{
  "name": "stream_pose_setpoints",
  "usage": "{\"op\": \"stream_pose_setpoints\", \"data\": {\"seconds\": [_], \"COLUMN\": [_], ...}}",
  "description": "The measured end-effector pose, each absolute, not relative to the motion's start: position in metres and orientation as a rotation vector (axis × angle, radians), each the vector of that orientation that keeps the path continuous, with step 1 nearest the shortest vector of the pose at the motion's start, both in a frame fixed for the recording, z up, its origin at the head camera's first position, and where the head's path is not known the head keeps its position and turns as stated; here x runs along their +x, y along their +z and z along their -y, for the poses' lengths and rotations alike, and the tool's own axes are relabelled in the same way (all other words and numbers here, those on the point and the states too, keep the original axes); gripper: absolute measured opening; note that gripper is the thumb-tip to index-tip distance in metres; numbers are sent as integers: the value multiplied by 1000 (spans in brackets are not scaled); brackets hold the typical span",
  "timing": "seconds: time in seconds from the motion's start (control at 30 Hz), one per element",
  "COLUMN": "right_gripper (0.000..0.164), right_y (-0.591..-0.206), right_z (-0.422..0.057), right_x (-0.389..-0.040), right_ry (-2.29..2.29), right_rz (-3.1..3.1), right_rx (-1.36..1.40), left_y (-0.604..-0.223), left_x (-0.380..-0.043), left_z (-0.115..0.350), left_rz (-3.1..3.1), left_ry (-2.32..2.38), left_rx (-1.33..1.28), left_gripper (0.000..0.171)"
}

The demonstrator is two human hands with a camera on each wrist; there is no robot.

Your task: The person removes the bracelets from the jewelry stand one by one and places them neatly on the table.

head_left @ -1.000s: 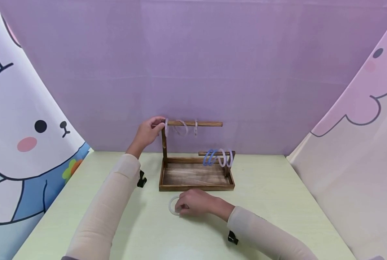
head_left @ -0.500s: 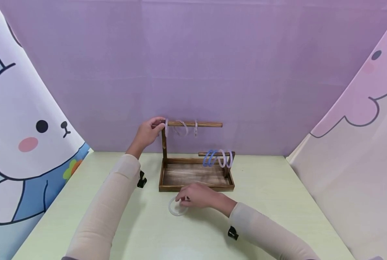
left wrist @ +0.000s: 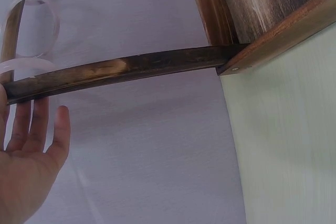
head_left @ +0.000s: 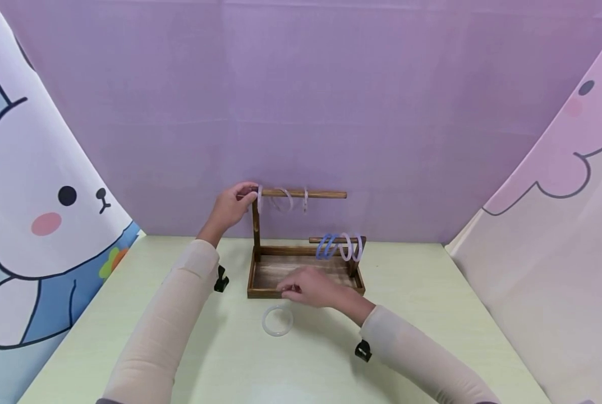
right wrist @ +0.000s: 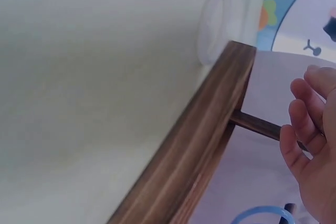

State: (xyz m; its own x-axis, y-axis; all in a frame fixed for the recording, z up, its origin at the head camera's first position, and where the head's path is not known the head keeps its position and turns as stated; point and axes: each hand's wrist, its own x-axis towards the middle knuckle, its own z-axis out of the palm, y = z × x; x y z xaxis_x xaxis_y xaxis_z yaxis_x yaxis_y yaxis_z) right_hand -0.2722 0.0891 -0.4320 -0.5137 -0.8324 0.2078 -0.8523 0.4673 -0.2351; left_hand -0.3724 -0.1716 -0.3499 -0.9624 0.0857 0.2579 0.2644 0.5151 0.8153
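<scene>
A dark wooden bangle stand point(head_left: 306, 292) has a tray base and two bars. With thumb and fingers, my left hand point(head_left: 231, 207) holds the top of its tall left post point(left wrist: 118, 69). Three pale bangles, one of them a translucent bangle point(left wrist: 34, 24), hang from the upper bar point(head_left: 326, 194). Two blue bangles point(head_left: 323, 247) and two pale lilac bangles point(head_left: 358, 247) hang on the lower bar. My right hand point(head_left: 313, 287) hovers over the tray's front edge, fingers loosely bent, nothing visible between them. A clear white bangle point(head_left: 264, 322) lies flat on the table before the tray.
The pale green table point(head_left: 401, 314) reaches back to a purple cloth backdrop point(head_left: 407, 112). Cartoon-printed panels point(head_left: 23, 196) flank it. Black clips point(head_left: 221, 279) hang at both wrists.
My right hand has lifted off the white bangle and moved back over the tray's front edge, leaving the bangle on the table in full view. My left hand stays on the post.
</scene>
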Motion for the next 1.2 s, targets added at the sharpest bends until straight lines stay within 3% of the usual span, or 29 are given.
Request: {"op": "stream_pose_setpoints", "data": {"seconds": [0.4,1.2], "right_gripper": [18,21], "right_y": [-411,-378], "right_z": [-101,-104], "right_x": [-286,-327], "right_ry": [589,909], "right_rz": [2609,2479], "right_rx": [1369,780], "left_y": [-350,-352], "left_x": [-373,-375], "left_z": [171,174], "left_rz": [2569,2558], "left_ry": [-1440,-1446], "left_rx": [-305,-309], "left_gripper": [38,40]}}
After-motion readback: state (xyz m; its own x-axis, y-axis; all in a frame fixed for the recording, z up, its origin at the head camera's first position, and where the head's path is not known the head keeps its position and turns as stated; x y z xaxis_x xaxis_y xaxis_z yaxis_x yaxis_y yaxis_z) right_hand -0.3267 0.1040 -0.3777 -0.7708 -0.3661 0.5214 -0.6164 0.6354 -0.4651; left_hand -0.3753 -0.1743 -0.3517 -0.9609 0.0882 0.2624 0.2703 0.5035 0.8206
